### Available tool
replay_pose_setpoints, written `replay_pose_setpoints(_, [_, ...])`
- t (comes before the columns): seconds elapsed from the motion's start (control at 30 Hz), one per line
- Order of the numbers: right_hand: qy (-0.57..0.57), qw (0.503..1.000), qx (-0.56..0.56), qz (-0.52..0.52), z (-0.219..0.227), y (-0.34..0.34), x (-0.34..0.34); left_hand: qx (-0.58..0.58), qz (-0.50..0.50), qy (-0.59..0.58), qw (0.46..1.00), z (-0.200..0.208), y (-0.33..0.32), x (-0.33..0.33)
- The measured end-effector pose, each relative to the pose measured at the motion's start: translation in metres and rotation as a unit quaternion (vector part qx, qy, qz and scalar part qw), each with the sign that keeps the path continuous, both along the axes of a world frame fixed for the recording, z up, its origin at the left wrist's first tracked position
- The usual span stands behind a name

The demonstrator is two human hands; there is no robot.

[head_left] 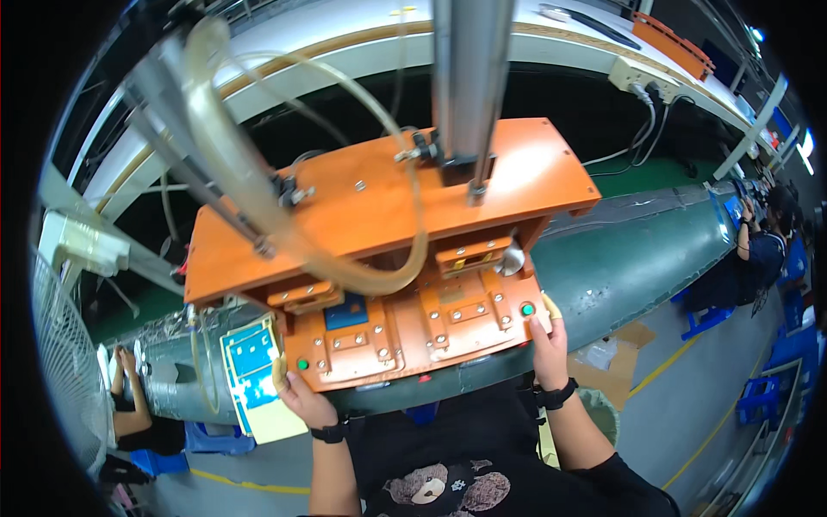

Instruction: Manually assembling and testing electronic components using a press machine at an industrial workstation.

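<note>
An orange bench press (pixel 392 215) stands in front of me, its upper plate above a base (pixel 413 358) with small screwed-down blocks. My left hand (pixel 306 403) is at the base's left front corner, its fingers around the edge, close to a green button (pixel 302 364). At the right front corner my right hand (pixel 549 349) grips the edge, the thumb just below the other green button (pixel 527 310). Pale yellow finger covers show on both hands. A flat blue piece (pixel 346 312) lies in the left part of the base, partly hidden under the upper plate.
Blue-and-yellow sheets (pixel 251 366) lie left of the press. A clear hose (pixel 258 189) loops in front of a metal column (pixel 472 77). The green bench (pixel 633 258) stretches right toward a seated person (pixel 758 237); another person (pixel 129 405) sits left, near a fan (pixel 65 362). A cardboard box (pixel 616 366) stands lower right.
</note>
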State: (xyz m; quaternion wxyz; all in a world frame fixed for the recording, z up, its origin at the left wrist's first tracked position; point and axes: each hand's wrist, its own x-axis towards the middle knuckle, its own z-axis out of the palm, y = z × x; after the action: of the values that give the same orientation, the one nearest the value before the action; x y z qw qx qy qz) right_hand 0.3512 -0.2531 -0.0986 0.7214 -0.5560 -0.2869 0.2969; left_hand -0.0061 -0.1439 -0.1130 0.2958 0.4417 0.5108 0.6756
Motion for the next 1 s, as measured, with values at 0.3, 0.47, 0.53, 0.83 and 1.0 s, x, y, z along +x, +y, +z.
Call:
replay_pose_setpoints(0.3, [0.03,0.997,0.04,-0.052,-0.011,0.009,-0.011,0.009,-0.064,-0.025,0.998,0.007,-0.008,-0.013])
replay_pose_setpoints(0.47, [0.024,0.998,0.024,-0.054,-0.005,0.009,-0.017,0.01,-0.056,-0.018,0.998,0.005,-0.009,-0.016])
replay_pose_setpoints(0.53, [0.017,0.998,0.024,-0.056,-0.006,0.009,-0.018,0.009,-0.053,-0.013,0.998,0.007,-0.009,-0.015])
replay_pose_setpoints(0.83, [-0.001,0.997,0.06,-0.054,-0.02,0.01,-0.011,0.002,-0.057,0.011,0.998,-0.003,-0.009,-0.017])
replay_pose_setpoints(1.0, [0.008,0.998,0.061,-0.011,-0.024,0.009,-0.001,0.016,-0.092,-0.048,0.994,-0.016,-0.007,-0.021])
